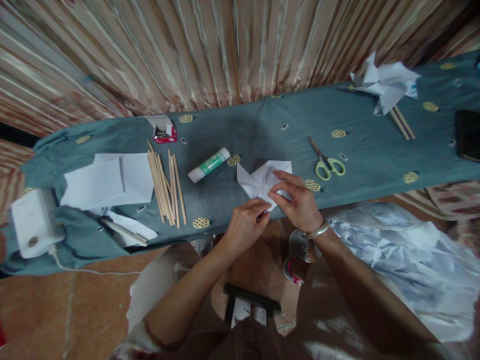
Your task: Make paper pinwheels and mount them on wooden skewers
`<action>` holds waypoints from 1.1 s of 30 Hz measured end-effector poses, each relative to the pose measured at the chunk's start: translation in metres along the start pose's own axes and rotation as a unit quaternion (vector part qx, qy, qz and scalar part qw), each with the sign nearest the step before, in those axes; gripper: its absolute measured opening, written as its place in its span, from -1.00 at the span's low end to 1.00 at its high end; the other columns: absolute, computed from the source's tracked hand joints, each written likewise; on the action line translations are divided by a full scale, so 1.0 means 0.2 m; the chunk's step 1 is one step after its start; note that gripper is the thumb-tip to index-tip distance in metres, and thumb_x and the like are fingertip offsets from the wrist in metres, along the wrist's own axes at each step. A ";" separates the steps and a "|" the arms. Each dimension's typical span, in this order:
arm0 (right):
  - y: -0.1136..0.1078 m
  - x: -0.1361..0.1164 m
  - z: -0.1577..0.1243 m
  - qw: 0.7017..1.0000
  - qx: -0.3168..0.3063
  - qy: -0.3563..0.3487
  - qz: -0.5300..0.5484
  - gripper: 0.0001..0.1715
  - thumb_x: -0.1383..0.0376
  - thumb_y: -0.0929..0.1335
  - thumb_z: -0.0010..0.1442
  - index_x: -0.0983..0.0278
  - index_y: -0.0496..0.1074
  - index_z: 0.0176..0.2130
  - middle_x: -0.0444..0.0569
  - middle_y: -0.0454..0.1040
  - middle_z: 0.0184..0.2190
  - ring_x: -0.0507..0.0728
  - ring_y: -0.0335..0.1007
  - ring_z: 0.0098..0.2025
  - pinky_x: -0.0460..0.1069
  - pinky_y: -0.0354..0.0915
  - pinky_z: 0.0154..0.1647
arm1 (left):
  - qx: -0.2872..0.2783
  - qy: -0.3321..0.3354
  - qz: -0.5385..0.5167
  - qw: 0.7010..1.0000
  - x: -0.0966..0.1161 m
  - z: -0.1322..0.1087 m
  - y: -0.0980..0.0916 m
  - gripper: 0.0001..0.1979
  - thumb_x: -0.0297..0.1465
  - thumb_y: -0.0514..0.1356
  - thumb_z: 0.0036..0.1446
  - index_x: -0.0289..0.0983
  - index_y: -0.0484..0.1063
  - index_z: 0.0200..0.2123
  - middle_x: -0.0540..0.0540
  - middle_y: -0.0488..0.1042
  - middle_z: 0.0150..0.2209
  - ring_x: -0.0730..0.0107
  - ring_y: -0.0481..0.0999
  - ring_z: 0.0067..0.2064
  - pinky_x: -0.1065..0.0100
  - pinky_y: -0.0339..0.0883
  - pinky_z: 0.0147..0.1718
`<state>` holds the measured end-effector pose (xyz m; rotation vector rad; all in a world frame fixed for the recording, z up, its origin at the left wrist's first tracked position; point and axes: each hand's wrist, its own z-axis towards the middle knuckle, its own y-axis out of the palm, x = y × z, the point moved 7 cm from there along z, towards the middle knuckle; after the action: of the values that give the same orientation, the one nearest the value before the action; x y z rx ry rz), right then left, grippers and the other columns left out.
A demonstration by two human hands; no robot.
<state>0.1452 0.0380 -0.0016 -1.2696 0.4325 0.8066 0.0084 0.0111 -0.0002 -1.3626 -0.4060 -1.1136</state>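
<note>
A white folded paper piece (258,181), shaped like a pinwheel, lies near the front edge of a long table under a blue-green cloth (262,125). My left hand (245,224) is closed in a pinch on the paper's near corner, with a small dark thing between the fingers that I cannot make out. My right hand (298,200), with a metal bangle on the wrist, presses its fingers down on the paper's middle and right flap.
A glue stick (209,164) lies left of the paper, beside several wooden sticks (167,187). White paper sheets (108,180), a white dispenser (33,222), a small red box (164,131), green-handled scissors (325,162) and a finished paper pinwheel (386,85) on sticks also lie about.
</note>
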 end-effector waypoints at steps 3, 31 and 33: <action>0.00 0.01 0.00 1.000 0.002 0.003 -0.005 -0.80 0.14 0.35 0.19 0.20 0.49 -0.34 0.06 0.45 0.06 0.28 0.34 0.10 0.24 0.22 0.15 | 0.000 -0.001 0.004 1.000 0.00 0.00 0.00 -0.82 -0.54 0.19 0.12 -0.28 0.52 -0.20 -0.09 0.58 -0.22 0.38 0.59 -0.22 0.34 0.51 -0.16; 0.02 -0.01 -0.01 0.999 0.000 -0.026 -0.039 -0.78 0.16 0.32 0.23 0.21 0.51 -0.27 0.08 0.42 0.08 0.29 0.30 0.12 0.25 0.24 0.14 | 0.002 -0.002 0.009 1.000 -0.01 0.01 0.01 -0.82 -0.55 0.19 0.11 -0.27 0.51 -0.21 -0.08 0.58 -0.23 0.39 0.59 -0.23 0.35 0.49 -0.17; 0.03 -0.03 -0.01 0.998 0.001 -0.035 -0.045 -0.75 0.16 0.30 0.25 0.21 0.52 -0.20 0.08 0.40 0.11 0.29 0.28 0.13 0.25 0.24 0.15 | -0.001 -0.004 0.009 1.000 -0.01 0.01 0.01 -0.82 -0.55 0.19 0.11 -0.27 0.51 -0.21 -0.08 0.58 -0.23 0.39 0.59 -0.23 0.35 0.49 -0.17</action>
<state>0.1379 0.0349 -0.0025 -1.2455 0.3170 0.7715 0.0092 0.0130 -0.0026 -1.3696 -0.3977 -1.0936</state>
